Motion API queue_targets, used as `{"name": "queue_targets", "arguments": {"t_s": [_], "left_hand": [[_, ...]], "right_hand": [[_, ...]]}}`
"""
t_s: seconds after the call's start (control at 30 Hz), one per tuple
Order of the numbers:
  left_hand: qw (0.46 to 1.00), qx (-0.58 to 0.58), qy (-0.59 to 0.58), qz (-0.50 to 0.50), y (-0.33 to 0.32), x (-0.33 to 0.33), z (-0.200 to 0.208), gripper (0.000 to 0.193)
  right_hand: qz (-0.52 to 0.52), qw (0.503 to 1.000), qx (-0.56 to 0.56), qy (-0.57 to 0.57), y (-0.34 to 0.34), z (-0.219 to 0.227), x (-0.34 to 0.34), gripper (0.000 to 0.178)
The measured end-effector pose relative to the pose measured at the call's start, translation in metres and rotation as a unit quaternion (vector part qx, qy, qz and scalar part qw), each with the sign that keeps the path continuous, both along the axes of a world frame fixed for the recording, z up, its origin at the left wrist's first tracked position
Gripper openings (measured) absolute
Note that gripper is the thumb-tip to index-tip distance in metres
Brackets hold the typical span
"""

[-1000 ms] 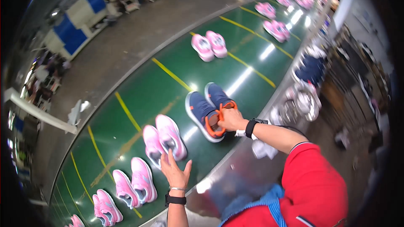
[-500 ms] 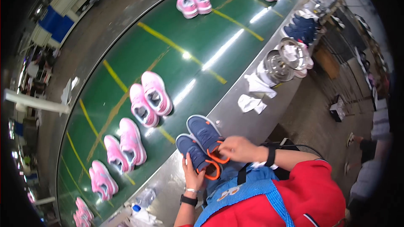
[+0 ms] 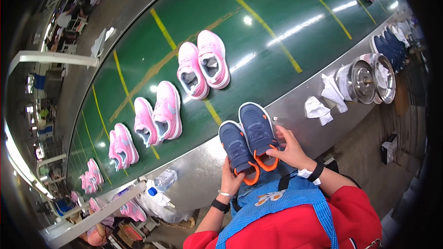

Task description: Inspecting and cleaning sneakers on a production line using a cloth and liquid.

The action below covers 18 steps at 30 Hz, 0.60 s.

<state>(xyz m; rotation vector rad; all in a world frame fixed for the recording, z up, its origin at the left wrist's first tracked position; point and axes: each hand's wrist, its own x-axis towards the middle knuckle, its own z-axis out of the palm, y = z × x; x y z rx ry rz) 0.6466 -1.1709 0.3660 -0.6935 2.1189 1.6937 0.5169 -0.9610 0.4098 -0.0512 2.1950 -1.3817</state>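
Two navy sneakers with orange linings lie side by side at the metal table's edge, toes pointing away from me. My left hand (image 3: pixel 230 178) grips the left sneaker (image 3: pixel 234 145) by its heel and outer side, with the thumb near the orange collar. Around the rear of the right sneaker (image 3: pixel 256 127) is my right hand (image 3: pixel 292 149). Its thumb rests at the orange collar and its fingers lie along the outer side. The soles and part of the heels are hidden.
A green conveyor belt (image 3: pixel 258 57) carries several pairs of pink sneakers (image 3: pixel 203 67). On the metal ledge (image 3: pixel 194 166) are crumpled white papers (image 3: pixel 318 110), a round metal container (image 3: pixel 362 82), more navy shoes (image 3: pixel 388 50) and a clear bottle (image 3: pixel 165 180). A white pole (image 3: pixel 57 57) stands beyond the belt.
My view has swung left, so the scene sits further right and higher. My right hand has moved from the right sneaker's opening to its outer side. The left hand keeps its grip.
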Motion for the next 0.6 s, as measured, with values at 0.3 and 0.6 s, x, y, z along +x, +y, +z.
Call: {"name": "queue_targets", "arguments": {"t_s": [0.3,0.6], "left_hand": [[0.883,0.344,-0.112,0.299,-0.013,-0.001,0.014,0.036],[0.842,0.442,-0.071,0.301,-0.025,-0.003,0.001,0.047]], "right_hand": [[-0.113,0.899,-0.290,-0.309,0.016,-0.018,0.006,0.036],[-0.135,0.881,-0.290,-0.349,0.012,-0.013,0.012,0.038]]}}
